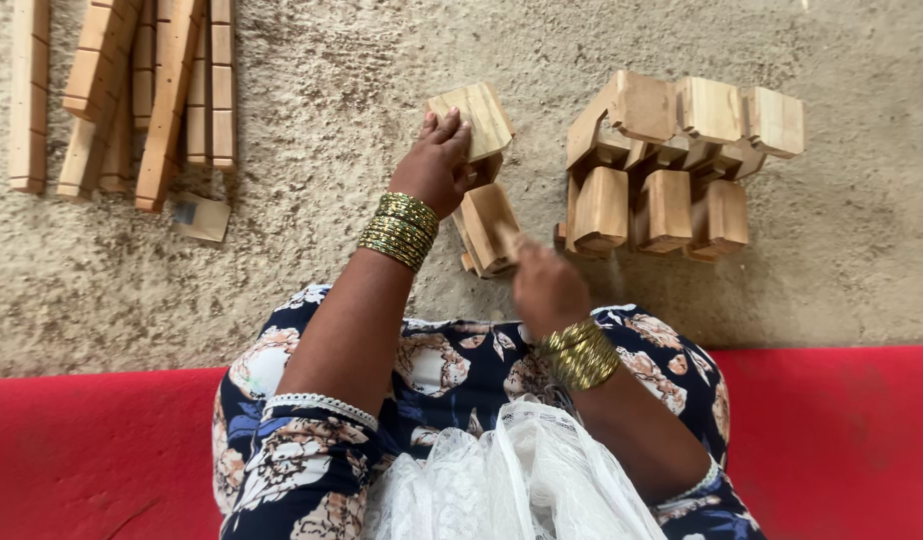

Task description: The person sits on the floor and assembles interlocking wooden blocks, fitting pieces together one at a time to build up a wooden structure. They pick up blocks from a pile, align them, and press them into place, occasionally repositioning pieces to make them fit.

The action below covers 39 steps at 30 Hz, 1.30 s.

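Note:
My left hand rests on a small wooden piece made of joined blocks, gripping its upper block on the sandy floor. My right hand sits just below, fingers closed against the lower block of the same piece. Both wrists carry stacks of gold bangles. A group of several similar finished wooden pieces stands just to the right of my hands.
Long notched wooden strips lie in a pile at the upper left, with a small flat scrap beside them. I sit on a red mat along the bottom edge, wearing a floral dress and white scarf.

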Each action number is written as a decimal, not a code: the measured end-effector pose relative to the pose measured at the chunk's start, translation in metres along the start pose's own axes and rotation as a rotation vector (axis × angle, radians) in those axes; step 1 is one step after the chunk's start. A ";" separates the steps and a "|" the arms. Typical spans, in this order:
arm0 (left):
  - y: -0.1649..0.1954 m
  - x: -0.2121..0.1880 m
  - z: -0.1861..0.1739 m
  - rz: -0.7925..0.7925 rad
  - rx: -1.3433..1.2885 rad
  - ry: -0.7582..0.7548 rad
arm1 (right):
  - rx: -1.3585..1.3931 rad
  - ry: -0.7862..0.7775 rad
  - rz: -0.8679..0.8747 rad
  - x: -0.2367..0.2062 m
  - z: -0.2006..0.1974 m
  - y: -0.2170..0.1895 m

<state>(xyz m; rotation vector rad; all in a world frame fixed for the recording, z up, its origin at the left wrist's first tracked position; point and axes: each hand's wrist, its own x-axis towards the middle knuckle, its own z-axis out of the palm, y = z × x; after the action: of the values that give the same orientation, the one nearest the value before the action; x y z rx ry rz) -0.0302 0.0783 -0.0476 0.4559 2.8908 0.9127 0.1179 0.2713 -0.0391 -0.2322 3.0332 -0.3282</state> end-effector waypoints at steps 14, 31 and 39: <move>0.001 -0.001 0.000 0.013 0.026 0.022 | -0.094 0.045 -0.184 0.038 0.038 -0.020; 0.006 0.002 -0.003 -0.030 0.025 -0.033 | -0.226 0.201 -0.478 0.017 0.024 -0.014; 0.014 0.004 -0.016 -0.101 0.013 -0.157 | -0.321 -0.111 -0.374 0.091 0.041 -0.028</move>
<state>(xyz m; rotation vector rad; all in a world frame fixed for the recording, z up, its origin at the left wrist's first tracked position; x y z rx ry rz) -0.0329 0.0812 -0.0263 0.3618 2.7512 0.8060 0.0360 0.2212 -0.0784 -0.8131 2.9011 0.1516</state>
